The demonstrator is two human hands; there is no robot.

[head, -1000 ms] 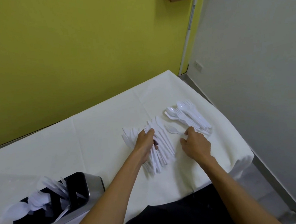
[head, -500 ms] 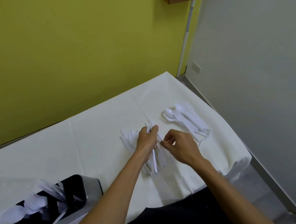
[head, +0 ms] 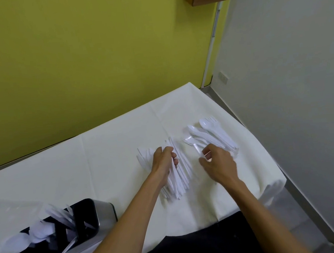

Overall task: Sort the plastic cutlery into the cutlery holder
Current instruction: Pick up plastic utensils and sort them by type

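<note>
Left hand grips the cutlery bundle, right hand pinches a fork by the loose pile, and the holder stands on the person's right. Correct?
Not quite: the head view shows the holder on the person's left. The left hand does grip the bundle, and the right hand pinches a fork by the pile.

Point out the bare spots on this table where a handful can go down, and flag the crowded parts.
Widest bare cloth lies between the cutlery holder and the knife bundle that the left hand grips. A second strip runs along the yellow wall. Crowded: the right end, where the right hand pinches a fork beside the spoon-and-fork pile.
</note>
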